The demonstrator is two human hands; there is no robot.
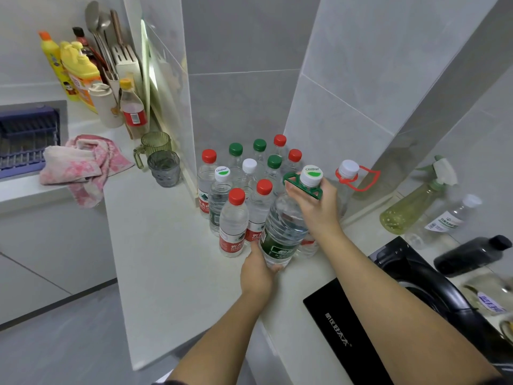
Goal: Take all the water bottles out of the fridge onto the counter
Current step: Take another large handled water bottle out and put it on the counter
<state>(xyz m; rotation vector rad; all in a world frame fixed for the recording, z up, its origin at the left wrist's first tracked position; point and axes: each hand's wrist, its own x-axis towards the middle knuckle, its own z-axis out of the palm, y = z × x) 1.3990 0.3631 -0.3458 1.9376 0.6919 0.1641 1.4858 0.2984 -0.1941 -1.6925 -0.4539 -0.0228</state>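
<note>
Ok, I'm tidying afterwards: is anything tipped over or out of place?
Mainly the crumpled pink towel, hanging off the counter edge. The large green-handled bottle tilts, but left hand and right hand hold it.

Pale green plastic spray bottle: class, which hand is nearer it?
Right. The right hand grips the top of the large clear water bottle, left of the spray bottle; the left hand, at the water bottle's base, is farther.
</note>
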